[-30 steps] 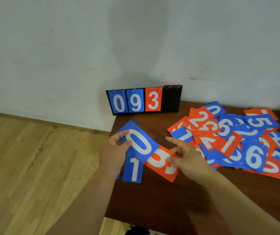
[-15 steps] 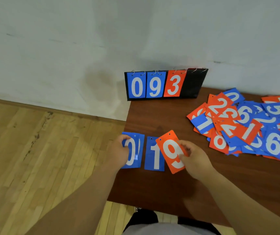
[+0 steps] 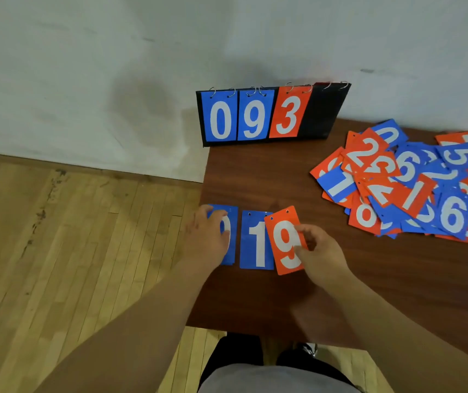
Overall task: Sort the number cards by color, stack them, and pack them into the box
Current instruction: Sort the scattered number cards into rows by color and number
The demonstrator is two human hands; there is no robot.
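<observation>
Pinching the orange 9 card [image 3: 284, 242] by its right edge with my right hand [image 3: 322, 252], I have it near frame centre, long axis almost top-to-bottom, tipped slightly, its left edge lapping the blue 1 card [image 3: 255, 245]. It should go right, off the blues. My left hand [image 3: 206, 236] rests on the blue 0 card [image 3: 233, 222]; gripping or just pressing, I cannot tell. The unsorted pile [image 3: 414, 191] lies upper right, nearer my right hand.

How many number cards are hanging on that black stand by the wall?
3: blue 0 leftmost, blue 9 next to it, orange 3 right of that. More may hang hidden behind them.
</observation>
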